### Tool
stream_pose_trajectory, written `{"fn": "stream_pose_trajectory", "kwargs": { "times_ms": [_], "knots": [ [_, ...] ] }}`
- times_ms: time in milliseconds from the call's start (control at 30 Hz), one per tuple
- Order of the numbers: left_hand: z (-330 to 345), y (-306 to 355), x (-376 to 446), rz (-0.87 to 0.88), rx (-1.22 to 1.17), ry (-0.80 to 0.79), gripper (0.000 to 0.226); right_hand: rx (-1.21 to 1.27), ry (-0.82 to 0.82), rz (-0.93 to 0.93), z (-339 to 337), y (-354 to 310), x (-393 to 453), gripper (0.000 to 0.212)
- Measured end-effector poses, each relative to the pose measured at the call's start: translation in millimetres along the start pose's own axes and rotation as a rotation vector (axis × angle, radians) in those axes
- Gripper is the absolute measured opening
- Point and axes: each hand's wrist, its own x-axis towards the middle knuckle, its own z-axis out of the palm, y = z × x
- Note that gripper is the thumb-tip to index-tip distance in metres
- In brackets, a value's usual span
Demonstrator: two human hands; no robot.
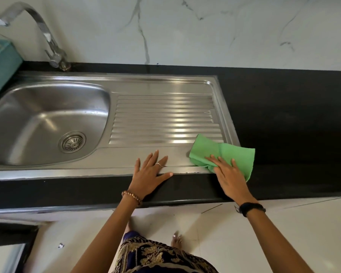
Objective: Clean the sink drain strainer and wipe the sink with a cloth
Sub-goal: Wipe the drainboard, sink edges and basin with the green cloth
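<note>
Black counter (283,115) runs along a white marble-veined wall (205,32), and a steel sink (165,83) is set into it, bowl on the left and ribbed drainboard (161,119) on the right. Down in the bowl the round strainer (71,142) sits in its drain hole. A curved tap (37,26) rises behind the bowl, and a teal box (0,66) stands at the far left edge.

Both arms reach forward from the person's body, over the counter's front edge. Her left hand (150,174) lies palm down on the flat front rim of the sink, just below the ribs, with fingers straight and spread and the thumb stretched out to the right along the rim. It holds nothing. A ring shows on one finger and a bead bracelet (132,197) circles the wrist.

Her right hand (229,174) presses flat on a green cloth (224,152), fingers straight and angled up to the left. That cloth is bunched under the palm and lies across the near right corner of the sink, half on steel and half on black counter. A black band (251,208) is on that wrist.
</note>
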Motion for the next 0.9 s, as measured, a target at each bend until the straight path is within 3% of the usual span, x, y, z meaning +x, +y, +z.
{"fn": "stream_pose_trajectory", "kwargs": {
  "times_ms": [133,233,333,533,600,767,900],
  "knots": [
    [-4,-9,-1,-0.021,-0.111,0.054,0.058,0.053,-0.119,-0.047,-6,11,10,0.046],
    [-13,-28,-4,-0.074,-0.132,0.097,0.058,-0.13,-0.229,-0.036,-12,21,36,0.059],
    [-24,-55,-12,-0.125,-0.094,0.106,0.061,-0.26,-0.216,-0.064,-12,22,59,0.078],
    [-49,-98,-28,-0.269,-0.045,0.082,0.079,-0.271,-0.252,-0.166,1,17,53,0.05],
    [-59,-110,-33,-0.288,-0.044,0.104,0.08,-0.266,-0.269,-0.207,2,11,47,0.05],
    [-83,-128,-42,-0.268,-0.147,0.201,0.063,-0.17,-0.391,-0.36,7,-29,51,0.06],
    [-95,-148,-46,-0.292,-0.17,0.26,0.047,-0.093,-0.473,-0.582,29,-97,82,0.051]
  ]
}}
